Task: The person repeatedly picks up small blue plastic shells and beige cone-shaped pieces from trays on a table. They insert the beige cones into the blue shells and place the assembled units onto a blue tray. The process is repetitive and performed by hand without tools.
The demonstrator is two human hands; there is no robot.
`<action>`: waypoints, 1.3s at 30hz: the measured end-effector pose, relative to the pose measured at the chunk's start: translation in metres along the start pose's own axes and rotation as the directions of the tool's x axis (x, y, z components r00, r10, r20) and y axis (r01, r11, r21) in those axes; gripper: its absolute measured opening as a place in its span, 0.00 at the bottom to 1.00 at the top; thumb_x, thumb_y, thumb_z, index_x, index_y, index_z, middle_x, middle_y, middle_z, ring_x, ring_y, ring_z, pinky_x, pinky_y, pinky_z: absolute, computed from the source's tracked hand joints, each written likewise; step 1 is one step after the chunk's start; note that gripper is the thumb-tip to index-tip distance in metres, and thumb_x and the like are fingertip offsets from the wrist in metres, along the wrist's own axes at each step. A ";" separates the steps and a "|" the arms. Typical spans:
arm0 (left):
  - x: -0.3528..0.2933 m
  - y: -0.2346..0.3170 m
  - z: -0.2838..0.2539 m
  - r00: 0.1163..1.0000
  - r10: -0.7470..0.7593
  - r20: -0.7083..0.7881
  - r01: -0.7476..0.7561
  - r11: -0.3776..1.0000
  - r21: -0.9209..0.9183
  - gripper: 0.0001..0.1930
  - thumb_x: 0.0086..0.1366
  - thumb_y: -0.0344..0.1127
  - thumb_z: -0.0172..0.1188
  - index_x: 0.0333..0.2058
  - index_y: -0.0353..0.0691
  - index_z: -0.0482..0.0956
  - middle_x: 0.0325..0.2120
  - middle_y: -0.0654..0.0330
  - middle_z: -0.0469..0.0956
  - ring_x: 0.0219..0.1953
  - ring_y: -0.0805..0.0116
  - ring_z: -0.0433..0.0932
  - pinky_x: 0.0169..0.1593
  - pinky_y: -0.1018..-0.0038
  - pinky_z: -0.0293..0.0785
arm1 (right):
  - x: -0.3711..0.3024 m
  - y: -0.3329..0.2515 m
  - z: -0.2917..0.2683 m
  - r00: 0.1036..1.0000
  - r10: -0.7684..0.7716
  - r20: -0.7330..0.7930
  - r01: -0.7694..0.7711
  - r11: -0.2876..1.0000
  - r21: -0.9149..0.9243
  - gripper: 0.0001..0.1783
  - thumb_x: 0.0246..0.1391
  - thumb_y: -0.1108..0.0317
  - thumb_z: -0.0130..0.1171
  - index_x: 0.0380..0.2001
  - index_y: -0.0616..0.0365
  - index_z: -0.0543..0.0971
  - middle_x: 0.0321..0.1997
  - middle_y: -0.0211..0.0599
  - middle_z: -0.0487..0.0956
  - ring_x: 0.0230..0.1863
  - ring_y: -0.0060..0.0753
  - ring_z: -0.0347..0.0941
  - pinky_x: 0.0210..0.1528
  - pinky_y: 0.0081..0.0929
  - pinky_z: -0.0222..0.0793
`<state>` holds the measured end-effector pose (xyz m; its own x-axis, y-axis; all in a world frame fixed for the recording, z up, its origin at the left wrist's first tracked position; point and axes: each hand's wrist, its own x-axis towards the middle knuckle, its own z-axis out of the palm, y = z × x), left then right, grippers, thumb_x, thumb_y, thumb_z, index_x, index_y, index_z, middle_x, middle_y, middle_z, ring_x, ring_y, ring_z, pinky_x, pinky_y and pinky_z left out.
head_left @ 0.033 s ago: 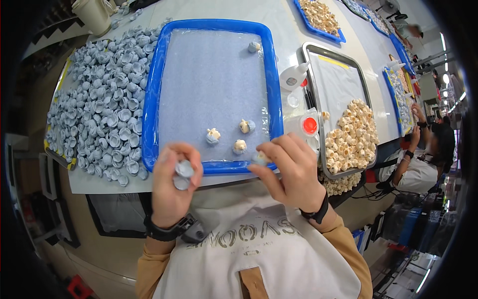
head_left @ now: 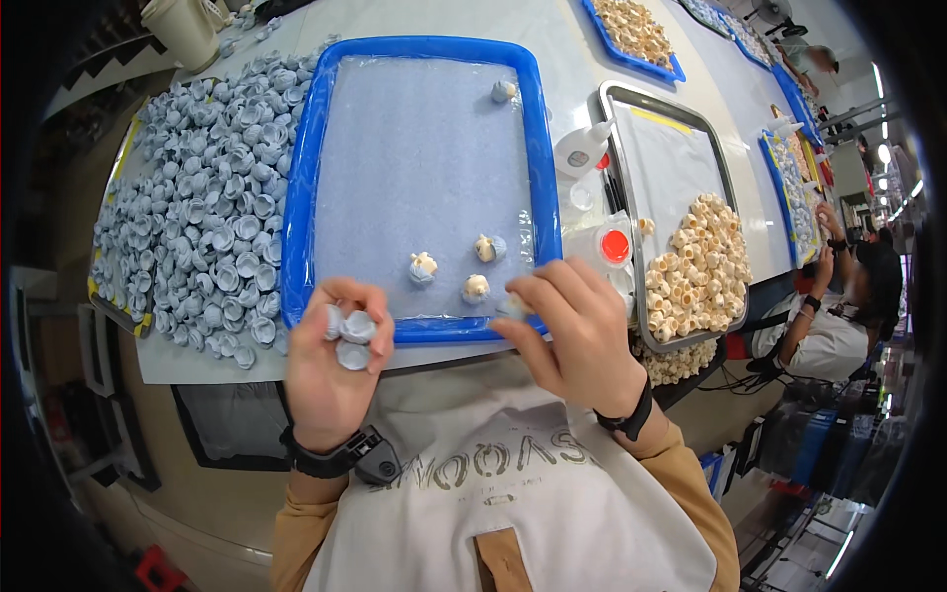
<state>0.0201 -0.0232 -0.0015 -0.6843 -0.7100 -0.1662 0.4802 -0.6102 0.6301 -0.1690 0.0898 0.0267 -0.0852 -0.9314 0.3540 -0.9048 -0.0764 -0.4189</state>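
Pale blue cup-shaped pieces [head_left: 356,340] lie in my left hand [head_left: 337,365], its fingers curled around them near the tray's front left corner. My right hand [head_left: 577,340] pinches a small rounded blue-and-cream piece [head_left: 512,307] between thumb and fingertips, above the tray's front right edge. The blue tray [head_left: 422,46], lined with clear film, has several similar pieces on it. Three of them sit near my hands, among them one with a cream top [head_left: 423,267]; another piece [head_left: 504,92] rests in the far right corner.
Left of the tray spreads a large heap of pale blue cups [head_left: 212,212]. To the right are a white glue bottle [head_left: 580,150], a red-lidded container [head_left: 615,247] and a metal tray [head_left: 730,168] with cream pieces [head_left: 696,271]. A co-worker [head_left: 838,326] sits at far right.
My left hand has shifted slightly left and turned, its fingers loosening so that one more blue cup shows. The right hand keeps its pinch, and its piece has tipped a little.
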 end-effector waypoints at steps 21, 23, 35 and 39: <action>-0.008 0.003 0.006 0.984 -0.083 0.157 0.080 0.997 0.023 0.07 0.60 0.31 0.51 0.35 0.36 0.70 0.38 0.53 0.67 0.27 0.74 0.66 0.31 0.80 0.61 | -0.002 -0.029 -0.088 0.851 -0.277 -0.446 0.388 0.905 0.177 0.22 0.42 0.71 0.60 0.43 0.67 0.71 0.41 0.43 0.74 0.41 0.39 0.70 0.41 0.31 0.66; -0.008 0.003 0.005 0.986 -0.068 0.154 0.060 0.997 0.055 0.09 0.58 0.30 0.51 0.38 0.35 0.70 0.37 0.53 0.68 0.27 0.74 0.66 0.31 0.80 0.61 | -0.002 -0.028 -0.087 0.839 -0.286 -0.462 0.400 0.901 0.169 0.21 0.43 0.71 0.59 0.42 0.67 0.71 0.41 0.43 0.74 0.41 0.39 0.70 0.41 0.31 0.66; -0.002 -0.002 0.019 0.988 -0.062 0.142 0.033 0.980 0.198 0.22 0.65 0.38 0.50 0.52 0.29 0.64 0.35 0.50 0.73 0.22 0.80 0.64 0.25 0.86 0.59 | -0.009 -0.019 -0.096 0.790 -0.313 -0.527 0.409 0.910 0.071 0.14 0.47 0.75 0.54 0.39 0.67 0.71 0.40 0.45 0.75 0.42 0.39 0.70 0.42 0.31 0.66; -0.005 0.001 0.005 0.971 -0.109 0.212 0.058 0.971 0.231 0.24 0.67 0.50 0.46 0.45 0.30 0.67 0.24 0.52 0.75 0.15 0.80 0.62 0.18 0.85 0.55 | -0.011 0.011 -0.112 0.732 -0.244 -0.636 0.186 0.970 -0.158 0.11 0.48 0.76 0.53 0.38 0.66 0.72 0.40 0.45 0.75 0.42 0.38 0.70 0.43 0.31 0.65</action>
<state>0.0210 -0.0189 0.0034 -0.8333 -0.5486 -0.0689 0.2996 -0.5528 0.7776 -0.2250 0.1392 0.1119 -0.1069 -0.4370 0.8931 -0.9594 -0.1905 -0.2081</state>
